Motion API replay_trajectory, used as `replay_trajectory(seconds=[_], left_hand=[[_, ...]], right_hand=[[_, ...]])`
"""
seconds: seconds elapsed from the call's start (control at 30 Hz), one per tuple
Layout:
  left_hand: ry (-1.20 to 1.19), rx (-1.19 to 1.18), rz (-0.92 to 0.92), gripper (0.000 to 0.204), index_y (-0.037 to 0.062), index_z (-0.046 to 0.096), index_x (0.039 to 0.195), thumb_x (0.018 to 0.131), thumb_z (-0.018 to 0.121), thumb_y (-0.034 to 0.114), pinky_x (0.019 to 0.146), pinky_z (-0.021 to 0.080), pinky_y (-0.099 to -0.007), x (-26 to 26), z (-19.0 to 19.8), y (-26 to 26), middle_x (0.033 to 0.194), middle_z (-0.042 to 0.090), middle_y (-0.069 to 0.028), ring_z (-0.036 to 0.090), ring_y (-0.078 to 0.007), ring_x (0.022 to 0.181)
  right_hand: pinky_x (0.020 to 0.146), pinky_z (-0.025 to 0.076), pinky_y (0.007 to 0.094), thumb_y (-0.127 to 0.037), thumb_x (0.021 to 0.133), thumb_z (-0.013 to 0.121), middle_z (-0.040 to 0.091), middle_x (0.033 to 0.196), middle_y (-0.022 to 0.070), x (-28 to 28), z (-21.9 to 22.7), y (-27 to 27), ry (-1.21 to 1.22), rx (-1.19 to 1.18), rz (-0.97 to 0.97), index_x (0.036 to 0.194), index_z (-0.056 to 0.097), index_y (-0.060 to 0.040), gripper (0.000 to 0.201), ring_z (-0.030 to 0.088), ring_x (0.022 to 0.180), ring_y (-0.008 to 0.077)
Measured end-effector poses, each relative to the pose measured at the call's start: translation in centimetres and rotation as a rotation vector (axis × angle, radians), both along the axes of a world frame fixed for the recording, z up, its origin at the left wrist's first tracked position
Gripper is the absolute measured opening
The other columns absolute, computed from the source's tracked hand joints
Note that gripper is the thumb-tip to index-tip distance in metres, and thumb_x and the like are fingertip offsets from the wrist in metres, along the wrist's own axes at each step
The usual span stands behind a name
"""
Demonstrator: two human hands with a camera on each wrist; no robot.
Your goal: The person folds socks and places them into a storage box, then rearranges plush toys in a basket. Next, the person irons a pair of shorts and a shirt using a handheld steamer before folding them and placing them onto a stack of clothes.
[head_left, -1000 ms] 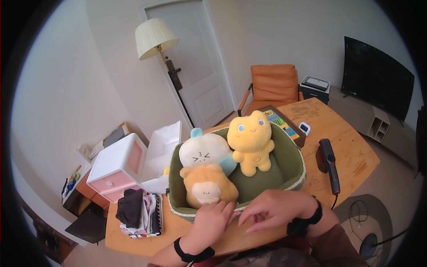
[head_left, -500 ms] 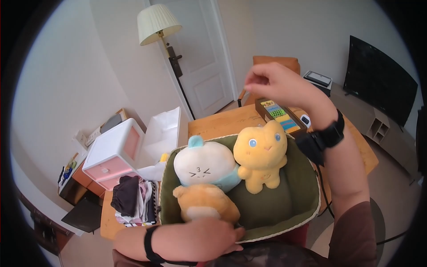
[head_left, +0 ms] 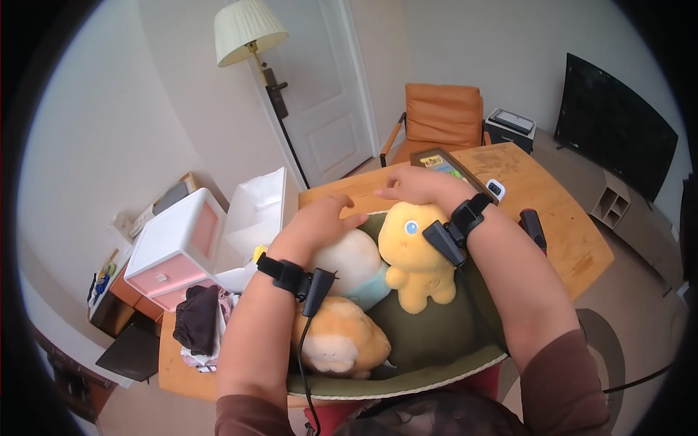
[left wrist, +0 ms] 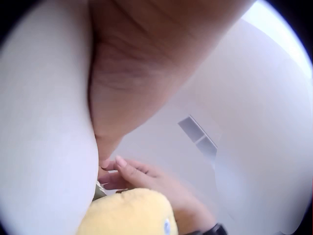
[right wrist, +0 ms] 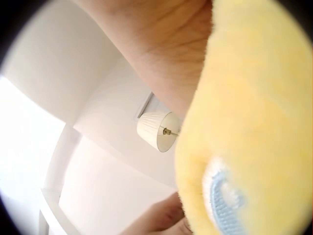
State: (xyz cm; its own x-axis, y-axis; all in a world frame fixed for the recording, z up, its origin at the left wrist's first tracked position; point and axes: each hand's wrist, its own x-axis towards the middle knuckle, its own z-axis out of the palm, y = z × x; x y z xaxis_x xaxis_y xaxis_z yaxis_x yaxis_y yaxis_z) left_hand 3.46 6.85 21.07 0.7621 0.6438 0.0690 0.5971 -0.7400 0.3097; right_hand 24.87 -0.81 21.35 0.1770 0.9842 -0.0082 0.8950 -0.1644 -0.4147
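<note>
A green fabric basket (head_left: 436, 381) with a pale braided rim holds three plush toys. At the left stands a white and blue plush (head_left: 356, 261), partly hidden behind my left arm. Nearer me lies an orange-brown plush (head_left: 342, 341). The yellow plush (head_left: 414, 251) with blue eyes leans at the far right side. My left hand (head_left: 323, 221) is over the white plush near the far rim, thumb apart from the fingers, holding nothing. Close behind the yellow plush's head is my right hand (head_left: 425, 185), fingers loosely extended toward the left hand, also holding nothing.
On the wooden table (head_left: 582, 254) are folded clothes (head_left: 200, 327), a white and pink drawer box (head_left: 174, 247), a white drawer (head_left: 258, 211), a colourful framed board (head_left: 447, 163), a small white device (head_left: 495, 190) and a black handheld appliance (head_left: 533, 229).
My right hand went up and away over the basket, then back to its far rim. My left hand left the near rim and reached forward to the far side. The basket shifted toward me.
</note>
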Motion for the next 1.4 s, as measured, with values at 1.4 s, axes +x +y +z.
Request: replay_trajectory(seconds=[1.4], left_hand=[[0.021,0.351,-0.357,0.066,0.0075,0.06,0.114,0.057,0.088,0.025,0.092,0.043,-0.0395,-3.2,-1.2,-4.5,0.106,0.061,-0.0107,0.056,-0.0327,0.101]], right_hand=[[0.077,0.049,0.0413,-0.037,0.066,0.08,0.063,0.087,0.015,-3.3,-1.8,-6.1,-0.274,0.167,0.47,0.103,0.059,0.001,0.057,0.062,0.087,0.0354]])
